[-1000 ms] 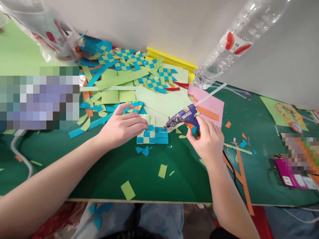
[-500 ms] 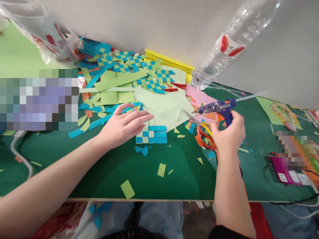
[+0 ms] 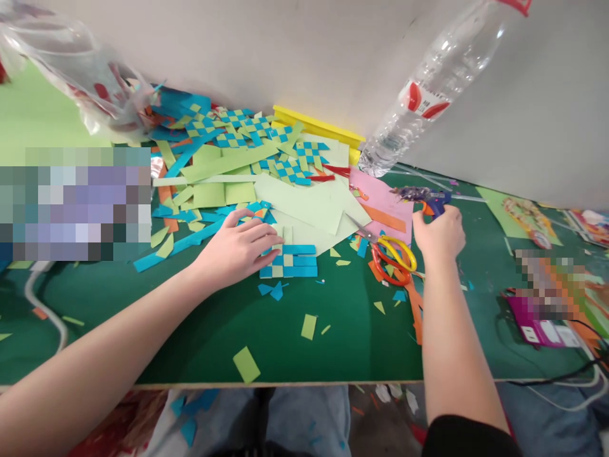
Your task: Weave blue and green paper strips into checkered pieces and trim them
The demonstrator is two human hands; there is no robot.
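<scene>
My left hand (image 3: pixel 245 246) rests with fingers stretched over the left part of a small woven piece of paper strips (image 3: pixel 299 261), blue and pale green, whose loose blue ends point right. The fingers cover its upper left. My right hand (image 3: pixel 441 233) is closed round the handle of a dark blue hot glue gun (image 3: pixel 435 202), its nozzle turned left above pink paper (image 3: pixel 375 200). Scissors (image 3: pixel 404 254) with yellow and orange handles lie just left of my right wrist, their blades pointing up and left.
Checkered paper fish (image 3: pixel 290 170) and green strips (image 3: pixel 228 158) are heaped at the back. A clear plastic bottle (image 3: pixel 428 95) leans near the wall beside a yellow folded strip (image 3: pixel 318 127). A bagged cup (image 3: pixel 71 70) stands back left. Paper scraps (image 3: pixel 246 364) lie near the table edge.
My right hand has moved the glue gun farther back, away from the scissors, which now show more fully. My left hand has shifted slightly, staying over the woven piece. The view has tilted a little.
</scene>
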